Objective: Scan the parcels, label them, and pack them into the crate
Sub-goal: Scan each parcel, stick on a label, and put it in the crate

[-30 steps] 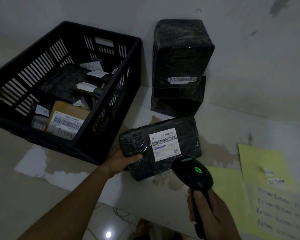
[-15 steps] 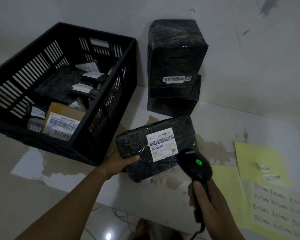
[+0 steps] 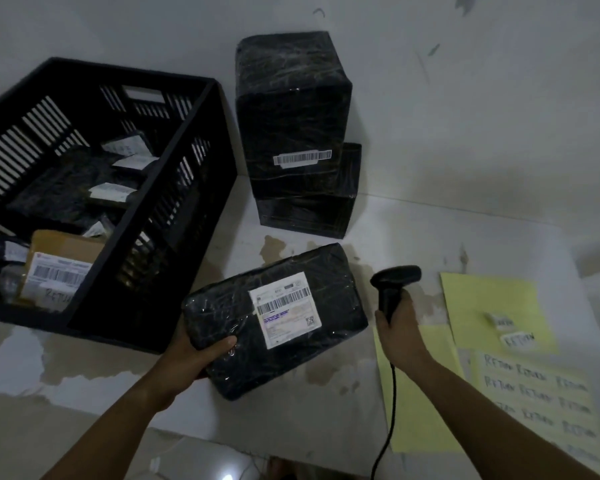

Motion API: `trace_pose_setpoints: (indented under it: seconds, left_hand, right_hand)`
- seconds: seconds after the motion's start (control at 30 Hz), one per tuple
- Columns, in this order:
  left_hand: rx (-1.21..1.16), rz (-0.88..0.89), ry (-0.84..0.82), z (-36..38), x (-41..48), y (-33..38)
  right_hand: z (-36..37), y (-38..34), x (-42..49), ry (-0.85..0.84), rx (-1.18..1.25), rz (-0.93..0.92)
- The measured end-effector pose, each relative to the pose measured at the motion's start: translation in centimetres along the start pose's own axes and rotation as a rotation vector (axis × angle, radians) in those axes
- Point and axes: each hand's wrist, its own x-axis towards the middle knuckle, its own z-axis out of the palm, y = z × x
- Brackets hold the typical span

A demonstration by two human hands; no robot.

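Note:
A flat black-wrapped parcel [image 3: 329, 296] with a white barcode label lies on the table in front of me. My left hand [image 3: 198, 351] grips its near left corner, thumb on top. My right hand [image 3: 397, 325] holds a black corded barcode scanner [image 3: 394, 282] to the right of the parcel, its head turned left. The black slotted crate [image 3: 174, 209] stands at the left and holds several parcels, among them a brown box marked RETURN. Two more black-wrapped parcels [image 3: 291, 112] are stacked against the wall behind.
Yellow sheets [image 3: 489, 306] lie at the right with white RETURN stickers [image 3: 518, 339] and a sheet of handwritten RETURN labels [image 3: 541, 400]. The table's near edge runs just below my forearms. The scanner cable hangs down over it.
My right hand has drawn the scanner back to the right, off the parcel's label, and turned it sideways. The left hand keeps its hold on the parcel's corner.

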Motion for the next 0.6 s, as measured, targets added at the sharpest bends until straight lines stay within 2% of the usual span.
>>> trace_pose_setpoints:
  seconds: [0.13, 0.4, 0.6]
  left_hand:
    - [0.023, -0.021, 0.019, 0.5, -0.7, -0.3]
    - [0.004, -0.219, 0.014, 0.4, -1.3, -1.7]
    - [0.04, -0.146, 0.136, 0.8, -1.4, -1.9]
  right_hand:
    - [1.8, 1.4, 0.7, -0.018, -0.042, -0.058]
    - [2.5, 3.0, 1.6, -0.092, -0.221, 0.009]
    - [0.2, 3.9, 0.7, -0.231, -0.145, -0.052]
